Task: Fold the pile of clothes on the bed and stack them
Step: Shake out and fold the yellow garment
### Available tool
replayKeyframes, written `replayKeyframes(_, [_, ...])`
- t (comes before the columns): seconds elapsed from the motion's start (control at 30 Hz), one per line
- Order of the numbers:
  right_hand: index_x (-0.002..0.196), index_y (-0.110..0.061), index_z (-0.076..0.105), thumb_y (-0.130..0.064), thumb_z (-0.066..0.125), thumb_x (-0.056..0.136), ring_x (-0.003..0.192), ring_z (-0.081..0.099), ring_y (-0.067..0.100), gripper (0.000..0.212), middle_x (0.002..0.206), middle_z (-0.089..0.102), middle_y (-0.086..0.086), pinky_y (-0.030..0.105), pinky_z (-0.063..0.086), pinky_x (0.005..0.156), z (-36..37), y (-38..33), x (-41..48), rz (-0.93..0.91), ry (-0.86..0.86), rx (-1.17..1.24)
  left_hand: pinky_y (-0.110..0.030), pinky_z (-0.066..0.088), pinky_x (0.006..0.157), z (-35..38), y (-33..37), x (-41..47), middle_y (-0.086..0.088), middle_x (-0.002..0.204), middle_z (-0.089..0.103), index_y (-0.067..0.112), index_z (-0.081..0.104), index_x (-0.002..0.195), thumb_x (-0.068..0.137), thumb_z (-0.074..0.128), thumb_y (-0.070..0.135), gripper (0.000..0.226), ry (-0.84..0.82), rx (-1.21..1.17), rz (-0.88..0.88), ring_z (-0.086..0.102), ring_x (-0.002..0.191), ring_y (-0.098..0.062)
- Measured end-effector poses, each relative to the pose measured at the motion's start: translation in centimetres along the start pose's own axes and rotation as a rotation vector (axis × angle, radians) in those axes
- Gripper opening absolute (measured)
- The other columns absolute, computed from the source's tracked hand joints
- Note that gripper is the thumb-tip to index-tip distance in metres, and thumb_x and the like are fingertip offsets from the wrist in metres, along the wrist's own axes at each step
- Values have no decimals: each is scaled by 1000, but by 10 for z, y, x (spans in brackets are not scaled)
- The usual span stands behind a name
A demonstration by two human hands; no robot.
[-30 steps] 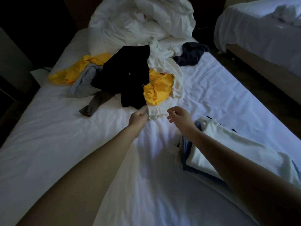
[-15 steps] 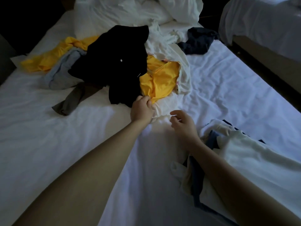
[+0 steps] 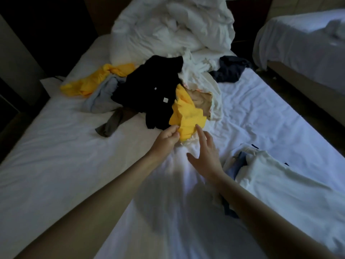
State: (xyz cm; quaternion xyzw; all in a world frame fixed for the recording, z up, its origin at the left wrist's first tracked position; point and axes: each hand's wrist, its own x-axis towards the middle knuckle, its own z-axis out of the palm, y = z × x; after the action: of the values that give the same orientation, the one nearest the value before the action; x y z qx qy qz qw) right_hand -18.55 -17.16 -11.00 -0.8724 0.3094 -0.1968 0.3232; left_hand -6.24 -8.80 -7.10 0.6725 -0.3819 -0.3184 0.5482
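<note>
Few clothes are folded: a small stack lies beside the right arm on the bed. Most sit heaped in the pile mid-bed. The grip of the left hand pinches a yellow garment; the right hand is spread open beside it.

Dim frame. Brightest: sheet at centre. Arm shadows toward 6 o'clock. Black corner at 10 o'clock. Right hand blurred. Edges bowed.

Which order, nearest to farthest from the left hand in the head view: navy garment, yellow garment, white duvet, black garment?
1. yellow garment, pinched by the left hand.
2. black garment, just beyond, left of the yellow.
3. navy garment, pile's far right.
4. white duvet, head of bed.
</note>
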Motion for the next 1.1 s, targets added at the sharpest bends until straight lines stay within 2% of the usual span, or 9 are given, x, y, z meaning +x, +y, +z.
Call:
replayKeyframes(0.13, [143, -30, 33, -43, 55, 87, 141, 22, 27, 62, 153, 25, 4, 43, 23, 109, -13, -41, -21, -29, -1, -61, -5, 41, 81, -19, 37, -41, 10, 101, 59, 16, 56, 112, 97, 44, 7, 21, -151, 16, -37, 55, 86, 13])
replayKeyframes(0.23, [116, -9, 61, -28, 44, 89, 114, 53, 33, 37, 114, 62, 13, 36, 39, 88, -32, -70, -38, -64, -7, 120, -9, 41, 73, -32, 66, -78, 4, 88, 58, 16, 60, 93, 84, 47, 20, 16, -219, 19, -52, 55, 74, 8])
replayKeyframes(0.37, [82, -16, 55, -18, 37, 85, 70, 53, 17, 19, 72, 53, -2, 33, 42, 64, -49, -105, -81, 15, -15, 395, -13, 38, 69, -39, 87, -130, -3, 92, 55, 12, 58, 104, 99, 42, 11, 17, -217, 83, -100, 50, 78, -2])
replayKeyframes(0.53, [76, -20, 51, -9, 37, 99, 62, 51, 12, 30, 69, 53, 1, 22, 42, 54, -67, -136, -136, 104, -42, 564, -13, 40, 64, -26, 107, -197, 7, 82, 50, 23, 50, 98, 99, 47, 24, 3, -206, 165, -216, 48, 72, 0])
replayKeyframes(0.73, [110, -1, 55, -15, 38, 99, 50, 60, -1, 24, 77, 57, 1, 15, 49, 49, -104, -157, -163, 251, -41, 834, -30, 38, 90, 1, 83, -236, -4, 144, 22, 26, 4, 149, 81, 74, 28, 98, -102, 425, -265, 31, 133, -25])
replayKeyframes(0.83, [117, 1, 53, -17, 38, 100, 57, 60, 3, 29, 79, 56, -1, 16, 50, 53, -124, -164, -169, 261, -67, 811, -30, 39, 86, 22, 85, -232, -2, 127, 40, 20, 27, 141, 92, 60, 21, 59, 82, 182, -192, 43, 117, -21])
replayKeyframes(0.93, [89, -8, 54, -16, 38, 100, 80, 56, 26, 22, 78, 55, 7, 36, 50, 73, -131, -153, -167, 383, -9, 656, -31, 49, 75, 35, 100, -226, -4, 100, 57, 14, 50, 113, 99, 45, 18, 16, 200, -133, -295, 55, 88, -20])
replayKeyframes(1.0, [82, -1, 53, -11, 39, 98, 90, 49, 26, 23, 79, 51, 10, 38, 43, 79, -133, -132, -169, 417, -64, 399, -36, 53, 81, 31, 102, -222, -12, 98, 62, 9, 57, 105, 98, 43, 13, 17, 296, -168, -256, 58, 83, -21])
replayKeyframes(1.1, [112, 9, 56, 1, 45, 91, 98, 55, 32, 25, 94, 51, 17, 37, 44, 74, -134, -111, -182, 367, -163, 227, -40, 51, 85, 19, 108, -222, -13, 85, 62, 8, 62, 85, 94, 44, 5, 21, 350, -207, -186, 58, 77, -20])
